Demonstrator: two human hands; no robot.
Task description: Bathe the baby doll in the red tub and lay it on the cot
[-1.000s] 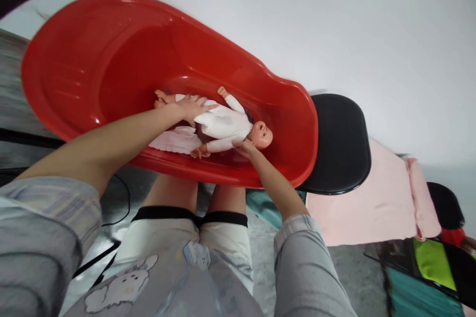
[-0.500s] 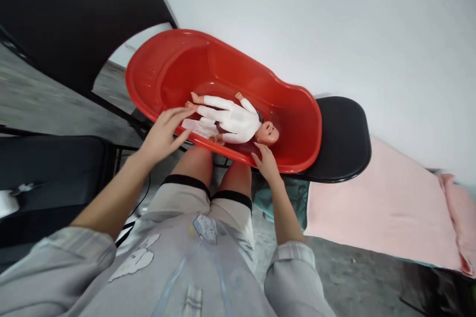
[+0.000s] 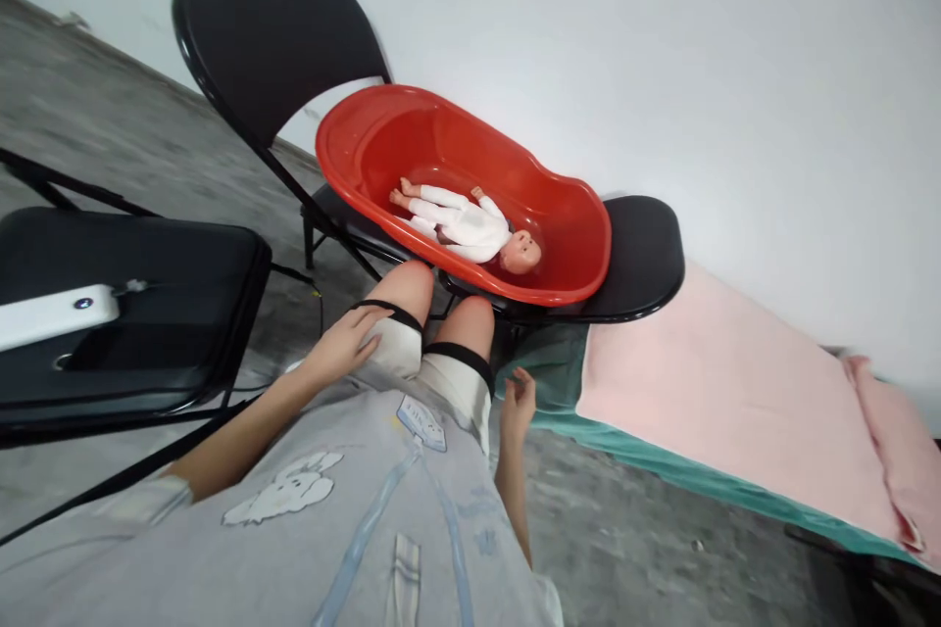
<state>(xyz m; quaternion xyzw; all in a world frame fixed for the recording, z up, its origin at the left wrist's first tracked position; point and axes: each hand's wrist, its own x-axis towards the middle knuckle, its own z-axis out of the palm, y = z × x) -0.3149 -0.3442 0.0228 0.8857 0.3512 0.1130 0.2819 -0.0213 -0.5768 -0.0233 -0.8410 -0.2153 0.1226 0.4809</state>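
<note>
A baby doll (image 3: 470,225) in a white outfit lies on its back in a red baby bathtub (image 3: 563,206), its head toward the right end. Part of a white cloth shows beside its legs, mostly hidden by the near rim. My left hand (image 3: 342,345) is by my left thigh, fingers stretched out and holding nothing. To the right of my right thigh hangs my right hand (image 3: 519,397), its fingers loosely bent and apart, with nothing visible in them. Both hands are away from the tub.
The tub rests across black folding chairs; one backrest (image 3: 275,29) rises at its left and a seat (image 3: 643,255) shows at its right. Another black chair (image 3: 183,313) carries a white device (image 3: 55,315) with a cable. A low bed with a pink sheet (image 3: 706,382) stands right.
Both hands have drawn back from the tub's near rim toward my body. My view has pulled back, showing more of the chairs and bed. The doll lies as before.
</note>
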